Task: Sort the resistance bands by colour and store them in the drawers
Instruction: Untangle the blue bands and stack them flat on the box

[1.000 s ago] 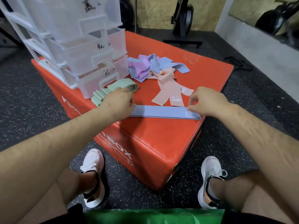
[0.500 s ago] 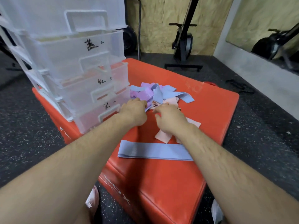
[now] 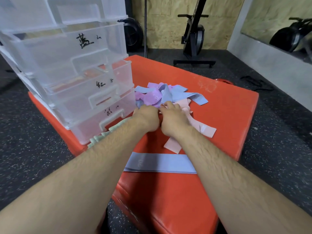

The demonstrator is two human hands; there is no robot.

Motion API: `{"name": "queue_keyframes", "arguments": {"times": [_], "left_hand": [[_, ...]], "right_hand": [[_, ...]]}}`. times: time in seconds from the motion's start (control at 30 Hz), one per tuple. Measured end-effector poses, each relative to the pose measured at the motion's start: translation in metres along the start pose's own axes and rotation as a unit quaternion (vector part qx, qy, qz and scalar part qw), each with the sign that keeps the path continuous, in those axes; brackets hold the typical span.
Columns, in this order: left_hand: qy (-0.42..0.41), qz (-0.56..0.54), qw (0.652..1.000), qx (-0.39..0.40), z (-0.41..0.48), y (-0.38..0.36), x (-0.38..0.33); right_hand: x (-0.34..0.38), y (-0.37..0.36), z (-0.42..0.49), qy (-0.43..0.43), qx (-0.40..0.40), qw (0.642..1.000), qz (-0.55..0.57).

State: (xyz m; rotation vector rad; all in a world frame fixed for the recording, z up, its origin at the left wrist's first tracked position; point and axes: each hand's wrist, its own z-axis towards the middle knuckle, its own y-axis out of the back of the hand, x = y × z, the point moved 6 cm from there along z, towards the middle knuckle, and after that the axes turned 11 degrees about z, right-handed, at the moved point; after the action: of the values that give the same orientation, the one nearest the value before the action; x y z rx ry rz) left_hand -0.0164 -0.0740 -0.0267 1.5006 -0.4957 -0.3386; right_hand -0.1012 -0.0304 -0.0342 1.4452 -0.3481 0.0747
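A tangled pile of purple (image 3: 152, 97), blue (image 3: 179, 96) and pink bands (image 3: 195, 127) lies on the red padded box (image 3: 228, 115), right of the clear drawer unit (image 3: 76, 65). My left hand (image 3: 146, 119) and my right hand (image 3: 173, 119) sit knuckles-up, side by side, at the near edge of that pile. Their fingers curl down into the bands, and what they hold is hidden. One blue band (image 3: 160, 163) lies flat and straight near the box's front edge, between my forearms. Folded green bands (image 3: 101, 137) peek out under my left forearm, beside the lowest drawer.
The drawers carry handwritten labels; the lower ones stand slightly pulled out. An exercise machine (image 3: 194, 39) stands behind the box by a wooden wall. A black cable (image 3: 256, 83) lies on the dark speckled floor at right, near a grey ledge.
Both hands left the ends of the flat blue band and moved forward to the mixed pile. The view rose and came closer to the drawers.
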Motion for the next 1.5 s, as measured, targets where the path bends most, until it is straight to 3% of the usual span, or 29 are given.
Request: {"name": "queue_keyframes", "arguments": {"times": [0.1,0.43,0.7,0.9,1.03,1.13,1.23,1.37,1.43,1.5], "left_hand": [[-0.011,-0.052,0.997,-0.05,-0.002,0.009,-0.001],[-0.022,-0.031,0.996,-0.078,-0.001,0.011,0.004],[-0.011,-0.069,0.993,-0.095,-0.004,0.015,0.012],[-0.016,-0.129,0.985,-0.112,-0.006,0.022,0.013],[-0.067,-0.281,0.944,-0.162,-0.011,0.047,0.005],[-0.106,-0.328,0.923,-0.171,-0.019,0.067,-0.012],[-0.08,-0.348,0.916,-0.184,-0.022,0.075,-0.017],[-0.063,-0.433,0.88,-0.186,-0.038,0.092,-0.023],[-0.072,-0.492,0.849,-0.178,-0.051,0.104,-0.028],[-0.084,-0.53,0.828,-0.165,-0.059,0.11,-0.032]], "right_hand": [[-0.007,0.003,0.009,-0.007,-0.023,1.0,-0.015],[-0.013,-0.018,0.026,-0.057,0.038,0.998,-0.005],[-0.008,-0.004,0.025,-0.023,-0.066,0.993,0.094],[-0.014,0.031,0.007,0.021,-0.138,0.97,0.198],[-0.018,0.059,-0.009,0.087,-0.174,0.939,0.284],[-0.015,0.079,-0.027,0.132,-0.201,0.921,0.307],[-0.017,0.096,-0.047,0.159,-0.227,0.905,0.323],[-0.035,0.11,-0.065,0.073,-0.221,0.85,0.472],[-0.044,0.11,-0.069,0.01,-0.191,0.807,0.559],[-0.049,0.11,-0.072,-0.007,-0.152,0.791,0.592]]}}
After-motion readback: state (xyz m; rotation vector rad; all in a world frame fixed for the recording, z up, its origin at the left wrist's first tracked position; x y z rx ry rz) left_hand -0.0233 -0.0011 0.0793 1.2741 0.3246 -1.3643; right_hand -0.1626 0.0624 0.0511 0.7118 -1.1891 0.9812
